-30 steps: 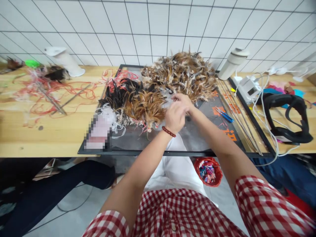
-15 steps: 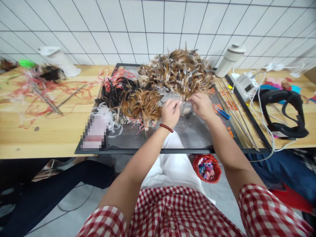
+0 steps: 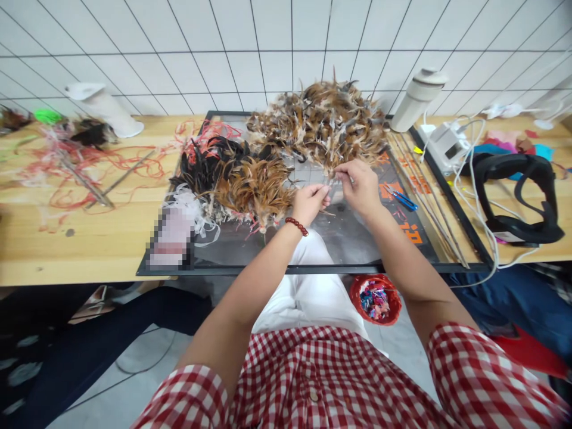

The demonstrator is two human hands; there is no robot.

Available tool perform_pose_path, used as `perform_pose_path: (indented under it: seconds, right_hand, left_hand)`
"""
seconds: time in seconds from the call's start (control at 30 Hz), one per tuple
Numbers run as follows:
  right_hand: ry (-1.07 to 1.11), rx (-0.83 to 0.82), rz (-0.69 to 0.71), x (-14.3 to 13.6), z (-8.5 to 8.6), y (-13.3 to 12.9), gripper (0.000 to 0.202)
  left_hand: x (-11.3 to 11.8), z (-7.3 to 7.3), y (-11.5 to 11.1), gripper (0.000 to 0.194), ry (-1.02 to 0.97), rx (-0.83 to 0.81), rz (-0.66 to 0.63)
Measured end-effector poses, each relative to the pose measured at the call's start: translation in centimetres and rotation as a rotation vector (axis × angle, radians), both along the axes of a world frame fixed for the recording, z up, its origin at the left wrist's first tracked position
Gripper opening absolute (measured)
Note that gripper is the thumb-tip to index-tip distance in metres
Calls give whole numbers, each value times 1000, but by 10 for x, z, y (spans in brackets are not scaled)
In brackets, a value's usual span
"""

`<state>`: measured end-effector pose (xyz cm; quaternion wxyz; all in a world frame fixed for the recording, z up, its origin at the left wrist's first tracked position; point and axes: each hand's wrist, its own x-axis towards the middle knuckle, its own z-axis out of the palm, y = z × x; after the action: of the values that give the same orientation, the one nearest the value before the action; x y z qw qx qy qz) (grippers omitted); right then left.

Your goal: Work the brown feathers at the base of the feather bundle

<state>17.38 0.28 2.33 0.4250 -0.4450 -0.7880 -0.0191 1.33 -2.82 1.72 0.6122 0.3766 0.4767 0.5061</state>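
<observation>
A white tiled wall (image 3: pixel 268 71) stands behind a pale wooden table (image 3: pixel 27 250), on which a dark-framed board (image 3: pixel 357 244) lies. Over it, the right hand (image 3: pixel 360 186) has its thumb and forefinger close together at the near edge of the large feather heap (image 3: pixel 322 122); whether they meet, or grip a quill, I cannot tell. The left hand (image 3: pixel 311 202) is curled in, thumb against forefinger, and any strand between them is too small to make out. The heap lies beyond both hands, its long axis running side to side, with the right hand nearer. It looks loose and bristly, mottled brown, grey and cream. Left of the left hand sits a smaller bunch of russet feathers (image 3: pixel 254 187), with black feathers (image 3: pixel 196 170) beside it; to the right of the right hand are blue-handled snips (image 3: pixel 404 201).
</observation>
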Motion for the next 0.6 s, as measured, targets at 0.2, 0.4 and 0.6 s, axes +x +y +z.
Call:
perform_pose_path:
  seconds: [0.2, 0.4, 0.6]
  right_hand:
    - [344, -362, 214, -3, 2, 3, 47]
    - [523, -576, 321, -11, 10, -7, 52]
    - [642, -749, 356, -11, 13, -5, 53]
  left_hand:
    - [-2, 9, -6, 17, -143, -39, -21]
    - [-3, 16, -12, 27, -171, -67, -152]
    - [0, 20, -17, 29, -136, -83, -243]
